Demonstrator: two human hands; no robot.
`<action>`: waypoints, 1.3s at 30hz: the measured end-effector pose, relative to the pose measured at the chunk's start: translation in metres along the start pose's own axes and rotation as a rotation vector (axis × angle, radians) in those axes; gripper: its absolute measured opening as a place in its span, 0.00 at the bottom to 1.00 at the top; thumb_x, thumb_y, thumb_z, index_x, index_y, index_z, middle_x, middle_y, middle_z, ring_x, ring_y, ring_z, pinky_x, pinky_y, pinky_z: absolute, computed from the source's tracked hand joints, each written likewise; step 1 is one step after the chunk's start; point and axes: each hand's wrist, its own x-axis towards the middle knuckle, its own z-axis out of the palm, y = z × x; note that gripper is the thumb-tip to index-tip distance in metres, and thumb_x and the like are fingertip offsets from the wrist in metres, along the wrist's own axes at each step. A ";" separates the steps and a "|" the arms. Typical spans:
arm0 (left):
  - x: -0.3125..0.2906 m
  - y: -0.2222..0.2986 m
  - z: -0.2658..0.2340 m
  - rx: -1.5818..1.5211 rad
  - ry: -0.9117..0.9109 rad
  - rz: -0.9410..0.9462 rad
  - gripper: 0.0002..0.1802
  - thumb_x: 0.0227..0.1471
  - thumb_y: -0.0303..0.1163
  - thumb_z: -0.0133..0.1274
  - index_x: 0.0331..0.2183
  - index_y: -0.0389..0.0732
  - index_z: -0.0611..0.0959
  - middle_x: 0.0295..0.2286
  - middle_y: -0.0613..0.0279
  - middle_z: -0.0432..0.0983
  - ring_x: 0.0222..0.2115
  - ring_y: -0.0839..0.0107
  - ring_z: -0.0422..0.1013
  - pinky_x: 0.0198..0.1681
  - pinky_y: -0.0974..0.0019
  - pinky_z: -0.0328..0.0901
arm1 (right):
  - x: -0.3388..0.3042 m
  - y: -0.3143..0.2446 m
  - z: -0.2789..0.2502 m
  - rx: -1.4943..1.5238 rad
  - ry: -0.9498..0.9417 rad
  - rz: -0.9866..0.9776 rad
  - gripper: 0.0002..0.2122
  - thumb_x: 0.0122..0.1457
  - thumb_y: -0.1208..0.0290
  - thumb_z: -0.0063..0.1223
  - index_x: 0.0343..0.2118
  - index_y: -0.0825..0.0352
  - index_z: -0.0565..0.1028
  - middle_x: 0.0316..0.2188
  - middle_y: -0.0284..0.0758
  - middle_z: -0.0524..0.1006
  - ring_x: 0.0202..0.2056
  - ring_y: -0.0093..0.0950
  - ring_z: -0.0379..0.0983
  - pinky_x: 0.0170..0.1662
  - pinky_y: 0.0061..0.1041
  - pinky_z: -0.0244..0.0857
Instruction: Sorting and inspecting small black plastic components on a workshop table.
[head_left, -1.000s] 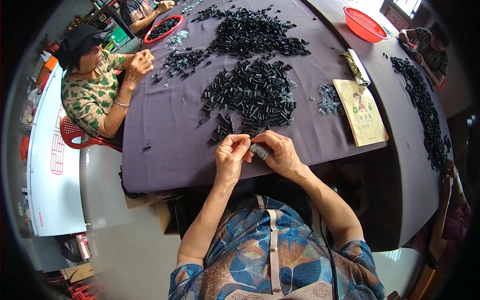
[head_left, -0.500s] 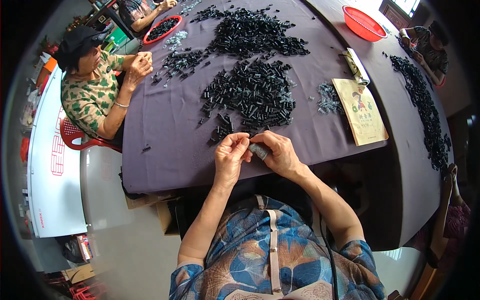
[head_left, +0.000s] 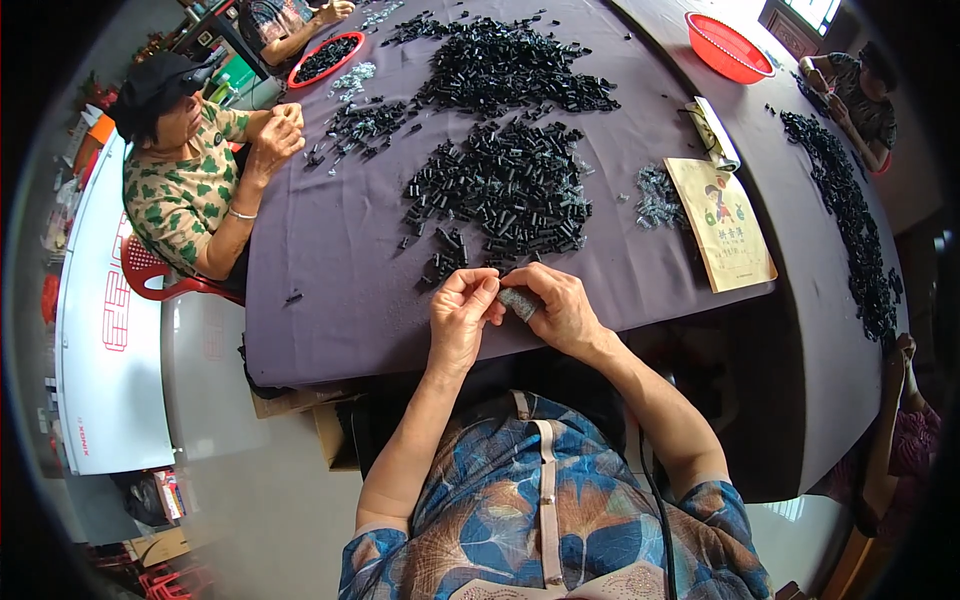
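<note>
My left hand (head_left: 463, 312) and my right hand (head_left: 558, 310) meet at the near edge of the table, fingertips pinched together. Whatever small piece sits between the fingertips is mostly hidden; only a dark bit shows. A grey, speckled wrap (head_left: 518, 302) covers part of a finger or lies against the palm of my right hand; which of the two I cannot tell. Just beyond my fingers spreads a heap of small black tube-like pieces (head_left: 500, 190), with some clear bits among them. A small pile of clear pieces (head_left: 658, 198) lies to the right.
A yellow booklet (head_left: 722, 225) and a white, box-like device (head_left: 714, 135) lie at the right. Farther off are a larger black heap (head_left: 510, 65), a red basket (head_left: 728, 48) and a red tray (head_left: 326, 58) of black pieces. Co-workers sit at the left (head_left: 190, 180) and far right (head_left: 860, 100).
My hands keep nearly the same place and pinch, with only a very slight shift. The far-right co-worker's hands have moved a little.
</note>
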 end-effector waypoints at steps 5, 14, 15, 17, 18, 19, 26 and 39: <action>0.000 0.001 -0.001 0.005 0.005 0.000 0.04 0.55 0.25 0.53 0.35 0.37 0.78 0.25 0.65 0.74 0.20 0.79 0.69 0.24 0.76 0.64 | 0.000 0.001 0.001 0.010 0.000 0.003 0.12 0.45 0.81 0.56 0.35 0.69 0.73 0.29 0.39 0.76 0.33 0.39 0.75 0.36 0.31 0.69; 0.001 0.000 0.001 -0.006 -0.004 0.007 0.04 0.54 0.25 0.54 0.34 0.36 0.78 0.25 0.65 0.74 0.20 0.79 0.69 0.23 0.76 0.64 | 0.001 0.000 -0.001 0.005 -0.002 0.013 0.13 0.44 0.80 0.57 0.35 0.67 0.73 0.29 0.39 0.75 0.32 0.40 0.74 0.35 0.32 0.69; 0.001 0.000 0.000 -0.006 -0.004 0.013 0.04 0.54 0.25 0.54 0.34 0.36 0.78 0.25 0.65 0.74 0.20 0.79 0.69 0.23 0.76 0.64 | 0.001 0.000 -0.001 0.006 -0.005 0.016 0.13 0.44 0.80 0.57 0.35 0.67 0.73 0.29 0.39 0.75 0.32 0.40 0.74 0.35 0.32 0.69; 0.001 -0.001 -0.002 -0.010 -0.016 0.020 0.04 0.54 0.26 0.54 0.34 0.36 0.79 0.24 0.65 0.74 0.20 0.79 0.69 0.23 0.76 0.64 | 0.001 0.000 0.000 0.006 -0.007 0.012 0.13 0.44 0.80 0.57 0.35 0.67 0.73 0.29 0.39 0.75 0.32 0.40 0.74 0.35 0.32 0.69; 0.000 -0.001 -0.001 -0.010 -0.015 0.018 0.04 0.54 0.26 0.54 0.34 0.37 0.79 0.24 0.65 0.74 0.20 0.79 0.69 0.23 0.76 0.64 | 0.000 0.001 0.000 0.004 -0.008 0.013 0.13 0.44 0.80 0.57 0.35 0.67 0.73 0.29 0.39 0.75 0.32 0.40 0.74 0.35 0.32 0.69; 0.000 -0.001 -0.001 -0.010 -0.018 0.023 0.04 0.54 0.26 0.54 0.34 0.37 0.79 0.24 0.65 0.74 0.20 0.79 0.69 0.23 0.76 0.64 | 0.000 0.001 0.000 0.003 -0.009 0.014 0.13 0.44 0.80 0.57 0.36 0.67 0.73 0.29 0.39 0.75 0.32 0.40 0.74 0.35 0.32 0.69; 0.000 -0.003 -0.001 -0.008 -0.016 0.033 0.04 0.54 0.26 0.54 0.34 0.37 0.79 0.24 0.65 0.74 0.20 0.79 0.69 0.23 0.76 0.64 | 0.000 0.001 0.001 0.005 -0.006 0.005 0.13 0.44 0.80 0.57 0.36 0.67 0.73 0.29 0.39 0.75 0.33 0.40 0.74 0.35 0.32 0.69; 0.000 -0.002 -0.002 -0.019 -0.015 0.015 0.04 0.54 0.25 0.54 0.35 0.37 0.79 0.25 0.65 0.74 0.20 0.79 0.69 0.24 0.76 0.65 | 0.000 0.000 0.000 0.009 -0.005 0.008 0.13 0.44 0.81 0.56 0.36 0.68 0.73 0.29 0.39 0.75 0.33 0.40 0.75 0.36 0.31 0.69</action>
